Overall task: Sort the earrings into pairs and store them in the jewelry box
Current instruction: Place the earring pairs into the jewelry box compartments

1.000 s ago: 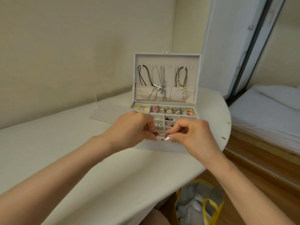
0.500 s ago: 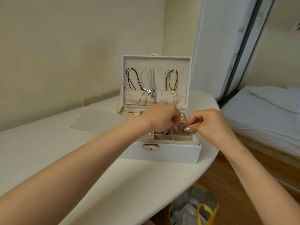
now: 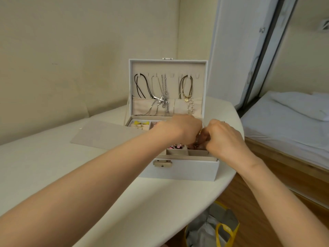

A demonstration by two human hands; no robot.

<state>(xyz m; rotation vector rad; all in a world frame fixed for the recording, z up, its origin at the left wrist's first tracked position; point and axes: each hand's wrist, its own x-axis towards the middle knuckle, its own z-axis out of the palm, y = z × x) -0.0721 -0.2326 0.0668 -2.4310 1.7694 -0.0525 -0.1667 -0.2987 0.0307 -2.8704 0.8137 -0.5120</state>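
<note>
Head view: the jewelry box (image 3: 178, 169) stands open near the right edge of the table (image 3: 71, 175), lid upright, with its front right corner close to the table's curved rim. Both hands work over the right half of the compartment tray. The left hand (image 3: 179, 129) reaches in across the front edge, fingers curled downward. The right hand (image 3: 224, 136) comes over the box's right wall, fingers curled toward the left hand, so the two sets of fingertips meet above the right-hand compartments. A small gold glint (image 3: 200, 132) shows between them, probably an earring; the knuckles hide the fingertips, so it cannot be told which hand pinches it. Other earrings lie in the tray: a yellow pair (image 3: 140, 123) in the far left corner compartment, and pink and dark pieces (image 3: 176, 146) in a middle compartment toward the front edge.

The step in hand appears to be matching or seating one earring on the tray's right side. The next move calls for a low, fine release into a single compartment, then a lift straight up. Room is tight behind, where necklaces (image 3: 161, 98) trail from the lid to the tray's far edge, and to the right, where the table ends above a yellow-handled bag (image 3: 219, 229). Open table lies to the left, past the grey sheet (image 3: 103, 133)
</note>
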